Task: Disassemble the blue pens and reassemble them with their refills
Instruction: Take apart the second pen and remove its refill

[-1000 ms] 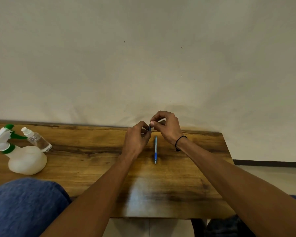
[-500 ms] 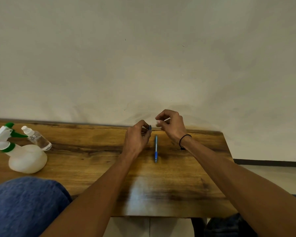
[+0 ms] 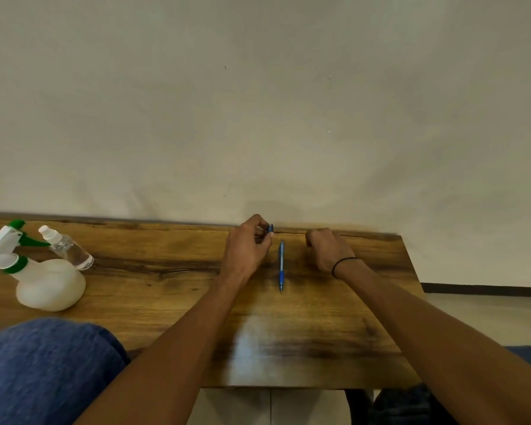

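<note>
A whole blue pen (image 3: 281,266) lies on the wooden table (image 3: 172,289) between my hands, its tip toward me. My left hand (image 3: 247,251) is raised just left of it and pinches a short blue pen part (image 3: 270,229) at the fingertips; most of that part is hidden by the fingers. My right hand (image 3: 327,250) rests on the table to the right of the pen, near the far edge. Its fingers are curled under, and anything inside them is hidden. A black band circles that wrist.
At the table's left end stand a white spray bottle with a green trigger (image 3: 43,280) and a small clear bottle (image 3: 68,250). A wall runs right behind the table's far edge. My blue-clad knee (image 3: 43,369) is at the lower left.
My hands have come apart. The right hand moved right and down onto the table, while the left hand stayed raised with the blue part. The pen on the table has not moved.
</note>
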The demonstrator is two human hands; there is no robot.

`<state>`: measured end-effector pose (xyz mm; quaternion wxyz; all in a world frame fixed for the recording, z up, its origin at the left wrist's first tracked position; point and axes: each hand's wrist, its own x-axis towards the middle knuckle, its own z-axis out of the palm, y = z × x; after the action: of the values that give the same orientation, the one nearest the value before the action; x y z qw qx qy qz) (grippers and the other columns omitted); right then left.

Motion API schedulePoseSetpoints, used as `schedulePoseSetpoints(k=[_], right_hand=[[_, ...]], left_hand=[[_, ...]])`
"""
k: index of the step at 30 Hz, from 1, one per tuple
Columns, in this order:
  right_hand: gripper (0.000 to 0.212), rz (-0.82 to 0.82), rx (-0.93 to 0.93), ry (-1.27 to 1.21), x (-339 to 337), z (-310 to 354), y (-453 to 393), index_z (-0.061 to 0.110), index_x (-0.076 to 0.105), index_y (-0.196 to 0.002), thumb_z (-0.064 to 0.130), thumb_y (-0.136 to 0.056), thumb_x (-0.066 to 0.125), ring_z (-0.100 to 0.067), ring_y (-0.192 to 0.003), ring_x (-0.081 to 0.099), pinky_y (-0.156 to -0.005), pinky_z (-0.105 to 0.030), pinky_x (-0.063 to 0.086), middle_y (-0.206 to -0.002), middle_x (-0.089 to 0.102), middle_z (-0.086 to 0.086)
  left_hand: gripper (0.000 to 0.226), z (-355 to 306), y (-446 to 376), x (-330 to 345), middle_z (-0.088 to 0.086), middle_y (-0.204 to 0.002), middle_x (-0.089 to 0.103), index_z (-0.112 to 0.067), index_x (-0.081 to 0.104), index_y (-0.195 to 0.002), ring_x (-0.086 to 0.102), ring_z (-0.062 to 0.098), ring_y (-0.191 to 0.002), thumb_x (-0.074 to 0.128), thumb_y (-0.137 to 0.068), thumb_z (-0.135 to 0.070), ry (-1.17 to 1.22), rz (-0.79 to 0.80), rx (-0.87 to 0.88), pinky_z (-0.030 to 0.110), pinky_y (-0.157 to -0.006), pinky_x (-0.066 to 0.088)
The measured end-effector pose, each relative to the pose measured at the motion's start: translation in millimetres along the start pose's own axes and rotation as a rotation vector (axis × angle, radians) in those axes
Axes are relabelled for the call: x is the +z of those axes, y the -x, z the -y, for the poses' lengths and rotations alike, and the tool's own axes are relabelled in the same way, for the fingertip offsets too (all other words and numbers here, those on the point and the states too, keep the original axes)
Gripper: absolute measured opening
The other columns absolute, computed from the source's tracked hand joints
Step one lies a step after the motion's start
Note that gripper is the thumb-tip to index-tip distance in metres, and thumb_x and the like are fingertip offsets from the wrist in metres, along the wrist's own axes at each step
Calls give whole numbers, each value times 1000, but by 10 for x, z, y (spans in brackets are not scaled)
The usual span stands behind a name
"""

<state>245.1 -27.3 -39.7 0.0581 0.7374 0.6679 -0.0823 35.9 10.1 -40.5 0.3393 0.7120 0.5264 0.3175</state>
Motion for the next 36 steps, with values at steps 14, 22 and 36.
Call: schedulePoseSetpoints(k=[14, 22, 36], right_hand=[[20, -10, -26, 14, 126, 153, 34, 13, 58, -119, 9, -100, 57, -36, -104, 65, -84, -46, 58, -117, 63, -16], [4, -316, -42, -640, -424, 354, -33, 9, 73, -93, 4, -93, 73, -17, -76, 71, -74, -30, 61, -84, 74, -4], [14, -337, -346, -297, -727, 656, 61, 14, 67, -99, 1, -98, 63, -25, -86, 64, -76, -41, 59, -98, 65, -5]], left_hand=[[12, -22, -1, 19, -6, -104, 77, -30, 65, -103, 68, 2, -87, 74, -96, -26, 4, 9, -6, 7, -69, 47], [13, 5, 15, 10, -1, -106, 79, -23, 68, -107, 76, 12, -95, 75, -96, -23, 24, -1, 2, 25, -81, 63], [20, -46, 32, -5, 5, -110, 80, -17, 68, -113, 78, 18, -96, 74, -97, -28, 5, -9, -11, 26, -80, 62]])
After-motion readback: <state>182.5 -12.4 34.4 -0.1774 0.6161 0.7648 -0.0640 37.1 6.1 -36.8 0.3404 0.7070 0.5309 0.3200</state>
